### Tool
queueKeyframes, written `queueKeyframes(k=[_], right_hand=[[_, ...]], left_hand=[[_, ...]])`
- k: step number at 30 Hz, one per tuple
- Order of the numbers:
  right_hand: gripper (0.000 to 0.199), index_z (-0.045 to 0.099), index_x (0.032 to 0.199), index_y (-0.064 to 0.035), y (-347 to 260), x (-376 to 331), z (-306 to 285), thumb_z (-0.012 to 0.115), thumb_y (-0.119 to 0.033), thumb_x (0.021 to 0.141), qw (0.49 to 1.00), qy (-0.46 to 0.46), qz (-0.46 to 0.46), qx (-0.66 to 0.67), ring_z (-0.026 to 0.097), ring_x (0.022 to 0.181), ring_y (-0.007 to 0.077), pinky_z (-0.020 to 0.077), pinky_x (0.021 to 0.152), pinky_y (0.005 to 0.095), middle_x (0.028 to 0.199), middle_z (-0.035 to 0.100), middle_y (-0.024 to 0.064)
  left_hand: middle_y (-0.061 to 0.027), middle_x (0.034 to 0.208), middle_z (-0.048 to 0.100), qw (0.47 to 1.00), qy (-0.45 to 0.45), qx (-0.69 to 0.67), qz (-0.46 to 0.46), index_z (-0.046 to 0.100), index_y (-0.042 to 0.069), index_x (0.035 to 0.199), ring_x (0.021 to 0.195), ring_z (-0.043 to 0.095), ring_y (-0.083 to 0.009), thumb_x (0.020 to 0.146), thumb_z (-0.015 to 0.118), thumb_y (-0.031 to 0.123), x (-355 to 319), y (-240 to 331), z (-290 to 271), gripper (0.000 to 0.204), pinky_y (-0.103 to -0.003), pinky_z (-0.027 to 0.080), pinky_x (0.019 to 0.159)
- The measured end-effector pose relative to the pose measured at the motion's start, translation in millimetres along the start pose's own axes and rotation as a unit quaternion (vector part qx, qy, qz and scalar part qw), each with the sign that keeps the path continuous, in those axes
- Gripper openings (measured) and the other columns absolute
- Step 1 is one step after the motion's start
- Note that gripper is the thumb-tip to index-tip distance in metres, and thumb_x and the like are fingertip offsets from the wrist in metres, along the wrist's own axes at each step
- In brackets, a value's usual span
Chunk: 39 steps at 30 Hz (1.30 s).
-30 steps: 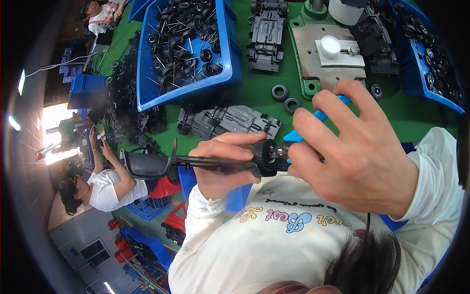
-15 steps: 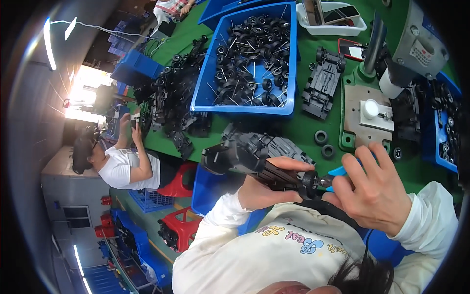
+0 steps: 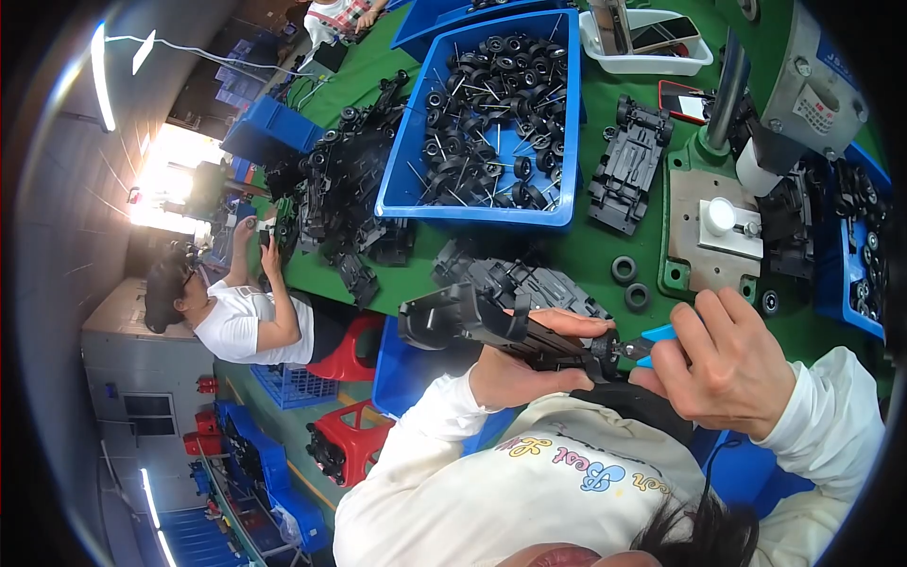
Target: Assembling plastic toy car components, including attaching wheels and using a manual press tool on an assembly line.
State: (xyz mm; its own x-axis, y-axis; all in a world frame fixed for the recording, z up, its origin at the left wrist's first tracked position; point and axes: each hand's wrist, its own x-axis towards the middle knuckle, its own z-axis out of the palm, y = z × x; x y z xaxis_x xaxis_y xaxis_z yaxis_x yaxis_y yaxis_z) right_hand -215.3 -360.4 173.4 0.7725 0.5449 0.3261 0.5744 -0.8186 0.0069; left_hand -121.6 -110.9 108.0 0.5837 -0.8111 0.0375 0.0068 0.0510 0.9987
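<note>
My left hand (image 3: 534, 373) is closed around a black toy car chassis (image 3: 463, 319), held tilted in front of my body. At the chassis's right end sits a small black wheel (image 3: 606, 350). My right hand (image 3: 723, 364) grips blue-handled pliers (image 3: 658, 342), their metal jaws meeting that wheel; whether they pinch it or a part beside it I cannot tell. Just beyond my left hand, more black chassis (image 3: 529, 283) lie on the green table. Two loose black tyres (image 3: 630, 283) rest to the right of those.
A blue bin (image 3: 383, 200) of wheels on metal axles stands in the middle. At right is a green-based press (image 3: 682, 217), with another blue bin (image 3: 864, 319) beyond. One chassis (image 3: 628, 165) lies between. A person in a white shirt (image 3: 255, 321) works at left.
Both hands stay on the chassis and pliers, with only a slight shift of the grip. The whole view has moved a little.
</note>
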Motion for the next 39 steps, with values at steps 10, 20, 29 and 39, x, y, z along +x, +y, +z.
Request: queueKeyframes(k=[10, 20, 29, 39], right_hand=[[0.033, 0.057, 0.071, -0.0009, 3, 10, -4, 0.076, -0.024, 0.057, 0.997, 0.025, 0.062, 0.039, 0.055, 0.093, 0.0347, 0.0465, 0.087, 0.0480, 0.098, 0.057, 0.0168], [0.034, 0.057, 0.068, -0.0012, -7, 7, 0, 0.075, -0.026, 0.052, 0.993, 0.065, 0.079, 0.066, 0.057, 0.092, 0.0346, 0.0479, 0.084, 0.0499, 0.096, 0.059, 0.0159], [0.030, 0.057, 0.065, -0.0030, -9, 9, 2, 0.073, -0.025, 0.053, 0.996, 0.051, 0.065, 0.047, 0.057, 0.088, 0.0306, 0.0480, 0.084, 0.0480, 0.091, 0.059, 0.0133], [0.028, 0.058, 0.065, -0.0032, -9, 10, -1, 0.075, -0.025, 0.059, 0.994, -0.008, 0.076, 0.073, 0.055, 0.086, 0.0281, 0.0466, 0.082, 0.0430, 0.086, 0.055, 0.0096]], left_hand=[[-0.0236, 0.119, 0.066, 0.992, 0.021, 0.042, 0.121, 0.067, -0.001, 0.113, 0.108, 0.067, -0.0291, 0.065, 0.086, -0.002, 9, -2, -13, 0.052, -0.038, 0.055, 0.092], [-0.0261, 0.112, 0.068, 0.983, 0.014, 0.064, 0.173, 0.068, -0.004, 0.107, 0.103, 0.069, -0.0322, 0.062, 0.090, 0.007, 12, -7, -11, 0.051, -0.039, 0.056, 0.089], [-0.0272, 0.110, 0.068, 0.983, 0.046, 0.033, 0.172, 0.068, -0.005, 0.103, 0.104, 0.068, -0.0361, 0.063, 0.092, 0.012, 9, -9, -6, 0.049, -0.042, 0.057, 0.088], [-0.0264, 0.110, 0.069, 0.988, 0.044, 0.042, 0.143, 0.068, -0.004, 0.108, 0.104, 0.068, -0.0364, 0.062, 0.092, 0.014, 5, -11, -7, 0.054, -0.043, 0.056, 0.091]])
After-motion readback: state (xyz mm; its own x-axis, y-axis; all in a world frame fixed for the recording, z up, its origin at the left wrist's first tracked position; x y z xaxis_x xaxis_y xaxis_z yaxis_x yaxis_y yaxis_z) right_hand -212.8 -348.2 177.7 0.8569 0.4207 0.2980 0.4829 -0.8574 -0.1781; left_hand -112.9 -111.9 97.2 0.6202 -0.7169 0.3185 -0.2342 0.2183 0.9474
